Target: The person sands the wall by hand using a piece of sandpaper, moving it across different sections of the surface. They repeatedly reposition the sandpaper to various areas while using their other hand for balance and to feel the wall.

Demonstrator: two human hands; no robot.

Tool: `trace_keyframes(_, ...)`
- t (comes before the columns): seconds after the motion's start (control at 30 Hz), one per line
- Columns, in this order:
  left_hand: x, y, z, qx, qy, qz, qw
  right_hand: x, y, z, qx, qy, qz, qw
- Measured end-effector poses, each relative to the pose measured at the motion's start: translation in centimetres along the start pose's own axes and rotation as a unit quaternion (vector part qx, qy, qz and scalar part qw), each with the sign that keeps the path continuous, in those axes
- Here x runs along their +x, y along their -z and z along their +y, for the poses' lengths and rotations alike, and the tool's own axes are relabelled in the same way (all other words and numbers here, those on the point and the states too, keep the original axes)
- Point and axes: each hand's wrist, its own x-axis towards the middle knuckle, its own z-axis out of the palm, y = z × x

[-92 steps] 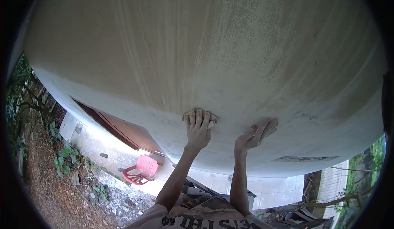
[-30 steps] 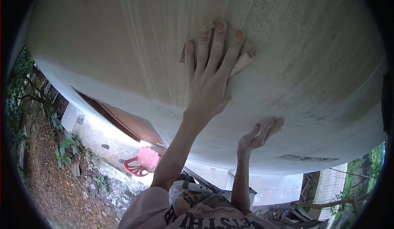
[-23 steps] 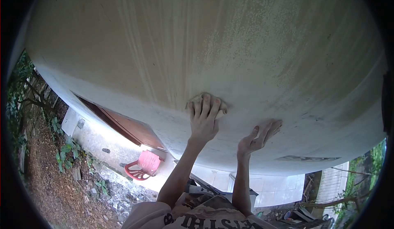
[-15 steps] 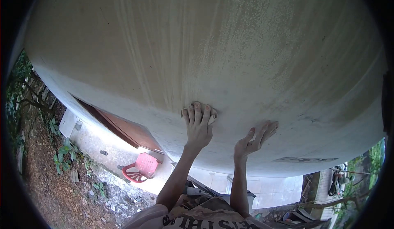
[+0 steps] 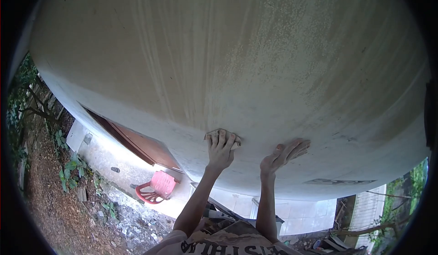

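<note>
My left hand (image 5: pixel 220 153) presses a crumpled, light-coloured cloth (image 5: pixel 231 138) against the wall (image 5: pixel 182 86), fingers bent over it. To its right, my right hand (image 5: pixel 283 155) rests at the wall with fingers stretched out and nothing in them. The wall is painted a pale cream and carries light vertical streaks. Speckled, worn paint shows in its upper middle, while dark smudges mark the paler lower band around both hands.
A red plastic chair (image 5: pixel 160 186) stands on the paving below left, near a brown door (image 5: pixel 141 145). Leafy plants (image 5: pixel 73 170) and bare soil lie at the far left. White tiles (image 5: pixel 310 214) run below the wall, and branches (image 5: pixel 374 227) cross at lower right.
My left hand has slid down the wall a little with the cloth. My right hand stays in about the same spot, its fingers now closer together and flatter.
</note>
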Motion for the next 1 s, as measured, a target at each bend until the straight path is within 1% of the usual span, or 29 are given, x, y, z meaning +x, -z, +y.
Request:
trace_keyframes(0.07,3.8,1.8,1.2,0.007,-0.002,0.016,1.0,0.1,0.1,0.3,-0.001,0.004,-0.006,1.0)
trace_keyframes(0.1,6.8,3.5,1.8,0.011,-0.005,0.02,1.0,0.0,0.1,0.2,-0.001,0.002,-0.009,1.0)
trace_keyframes(0.17,14.0,7.7,4.0,-0.009,0.025,0.007,1.0,-0.1,0.1,-0.1,0.003,-0.007,-0.003,1.0)
trace_keyframes(0.2,17.7,9.9,4.9,-0.007,0.002,0.019,1.0,-0.1,0.1,-0.3,0.005,-0.01,0.0,1.0)
trace_keyframes(0.23,19.8,11.1,5.4,-0.006,-0.021,0.034,0.999,-0.1,0.1,-0.7,0.009,-0.014,0.001,1.0)
trace_keyframes(0.33,19.0,10.3,4.9,-0.003,-0.047,0.033,0.998,0.3,0.0,-0.9,0.019,-0.011,0.006,1.0)
trace_keyframes(0.37,16.3,8.8,4.4,0.021,-0.029,0.015,0.999,0.3,0.0,-0.6,0.017,-0.007,0.007,1.0)
trace_keyframes(0.47,3.5,1.7,1.4,0.024,-0.044,-0.038,0.998,0.1,0.0,-0.4,0.018,-0.002,0.009,1.0)
trace_keyframes(0.5,1.4,1.1,1.1,0.026,-0.049,-0.054,0.997,0.0,0.1,-0.4,0.02,0.0,0.009,1.0)
trace_keyframes(0.53,-0.4,0.3,0.7,0.01,-0.032,-0.058,0.998,-0.1,0.2,-0.4,0.016,-0.004,0.005,1.0)
trace_keyframes(0.57,-0.6,0.4,0.7,-0.006,-0.015,-0.06,0.998,-0.1,0.2,-0.4,0.014,-0.006,0.003,1.0)
trace_keyframes(0.6,-0.5,0.2,0.8,-0.023,0.003,-0.06,0.998,0.0,0.2,-0.4,0.011,-0.006,0.001,1.0)
trace_keyframes(0.63,0.4,0.4,1.2,-0.025,0.006,-0.038,0.999,0.2,0.3,-0.3,0.01,-0.005,-0.006,1.0)
trace_keyframes(0.7,4.3,2.2,1.8,-0.029,0.006,0.001,1.0,0.0,0.5,-0.3,0.008,-0.012,-0.019,1.0)
trace_keyframes(0.77,11.3,5.7,3.2,0.028,-0.034,0.009,0.999,0.1,0.4,-0.4,0.007,-0.007,-0.005,1.0)
trace_keyframes(0.83,18.9,10.5,5.2,-0.005,-0.059,0.015,0.998,0.0,0.2,-0.6,0.01,-0.012,0.0,1.0)
trace_keyframes(0.93,21.3,11.6,5.4,0.016,-0.092,0.034,0.995,-0.2,0.3,-0.7,0.014,-0.024,-0.001,1.0)
trace_keyframes(1.0,17.4,9.6,4.2,0.044,-0.08,0.007,0.996,0.0,0.3,-0.5,0.005,-0.02,-0.003,1.0)
